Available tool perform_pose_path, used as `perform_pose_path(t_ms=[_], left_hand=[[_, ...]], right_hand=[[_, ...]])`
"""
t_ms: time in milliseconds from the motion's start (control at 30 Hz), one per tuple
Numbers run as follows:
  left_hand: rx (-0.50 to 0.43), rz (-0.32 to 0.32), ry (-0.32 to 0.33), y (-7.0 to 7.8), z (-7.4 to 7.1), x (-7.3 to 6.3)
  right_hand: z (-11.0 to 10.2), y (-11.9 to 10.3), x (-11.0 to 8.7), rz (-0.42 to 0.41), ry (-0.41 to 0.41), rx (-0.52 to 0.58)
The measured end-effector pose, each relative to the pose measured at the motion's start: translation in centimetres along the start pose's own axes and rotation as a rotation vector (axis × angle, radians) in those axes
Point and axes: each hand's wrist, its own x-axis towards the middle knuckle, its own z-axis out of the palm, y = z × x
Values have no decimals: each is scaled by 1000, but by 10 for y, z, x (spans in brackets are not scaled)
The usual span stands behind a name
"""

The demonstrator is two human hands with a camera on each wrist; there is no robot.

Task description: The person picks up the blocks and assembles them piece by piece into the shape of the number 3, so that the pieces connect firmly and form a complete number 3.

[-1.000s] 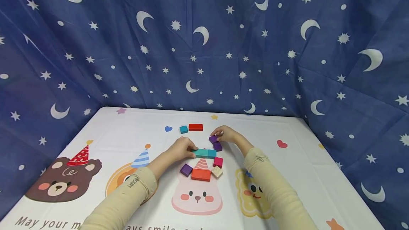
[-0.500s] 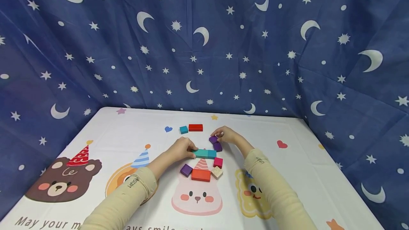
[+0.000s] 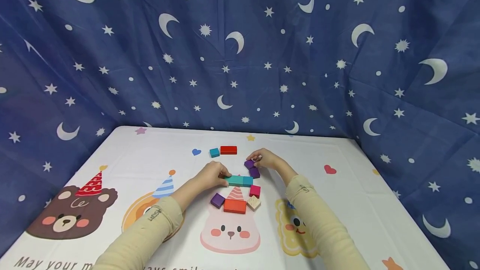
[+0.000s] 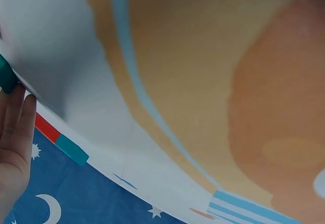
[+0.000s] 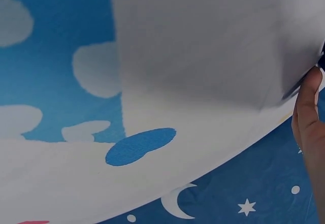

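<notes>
In the head view my left hand (image 3: 211,175) pinches the left end of a long teal block (image 3: 234,180) between thumb and fingers. A small blue block (image 3: 248,181) sits flush against that block's right end. My right hand (image 3: 266,159) has its thumb and fingertips on a small purple block (image 3: 249,164), pinching it. A second purple block (image 3: 254,173) lies right by it, nearer the blue one. Each wrist view catches only part of its hand at the edge: the left wrist view shows fingers (image 4: 18,117) at the teal block, the right wrist view fingers (image 5: 307,102) at a dark block.
Nearer me lie a pink block (image 3: 254,191), a pale wooden block (image 3: 253,203), an orange-red block (image 3: 235,206) and another purple block (image 3: 217,200). Farther back are a red block (image 3: 228,150) and a small blue block (image 3: 214,153). A starry blue curtain (image 3: 262,53) hangs behind the table.
</notes>
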Motion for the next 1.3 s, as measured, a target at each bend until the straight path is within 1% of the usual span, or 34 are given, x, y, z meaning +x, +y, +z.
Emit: perform_pose_path(t_ms=[33,67,100,167,233,267,333,367,400,433,467,567,633,667,700,733,767,800,833,867,900,933,967,1033,1100,1133,1167,1200,1233,1300], left_hand=[[2,2,-2,0,0,0],[2,3,-2,0,-1,0],[-1,-2,-6,1,-1,1],[2,-2,-12,2,-2,2],[1,-11,-20,3,-1,2],[0,-17,-22,3,-1,2],[5,-18,-25,3,0,2],[5,-22,-27,3,0,2],[4,-23,-28,3,0,2],[3,-20,-26,4,0,2],[3,-16,-25,4,0,2],[-7,-13,-26,4,-2,3],[-7,-6,-19,3,-2,2],[-5,-7,-19,3,-2,2],[-5,-10,-18,2,-2,2],[-5,-11,-15,2,-3,2],[-4,-13,-12,1,-3,2],[-8,-17,-8,1,-3,2],[-12,-20,-5,1,-3,1],[-18,-25,-3,1,-3,1],[-24,-31,-2,1,-3,1],[-27,-38,-4,1,-3,1],[-35,-46,-8,2,-3,1],[-45,-59,-17,3,-3,2],[-66,-77,-35,5,-4,2],[-75,-83,-44,6,-4,2],[-87,-86,-49,7,-5,3],[-95,-88,-54,8,-6,3],[-99,-82,-61,8,-6,2],[-113,-79,-71,9,-8,2]], right_hand=[[0,-9,-4,29,0,-6],[-1,-18,-11,35,4,-1],[-1,-27,-18,28,8,-3],[-2,-39,-28,28,24,-21],[-2,-38,-30,27,27,-35],[-1,-28,-26,-13,28,-39],[1,8,-7,-103,28,-64],[2,17,-1,-111,11,-66],[3,36,10,-138,18,-79],[4,53,22,-140,16,-74],[5,58,25,-135,17,-75],[5,65,31,-91,22,-72],[3,62,30,-87,3,-26],[3,60,29,-89,-6,-9],[3,61,29,-116,-12,7],[2,59,29,-122,-22,14],[3,60,29,-144,-21,28],[3,58,28,-131,-26,38],[4,61,31,-149,-7,26],[5,65,34,-144,11,7],[7,70,37,-155,25,17],[7,69,38,-116,23,23],[7,76,44,-99,33,37],[7,87,52,-67,27,98],[4,93,59,-28,-1,178],[2,87,60,25,-11,179],[0,82,59,36,-17,175],[-2,69,55,59,-29,161],[-4,51,48,109,-24,121],[-7,8,31,172,1,18]])
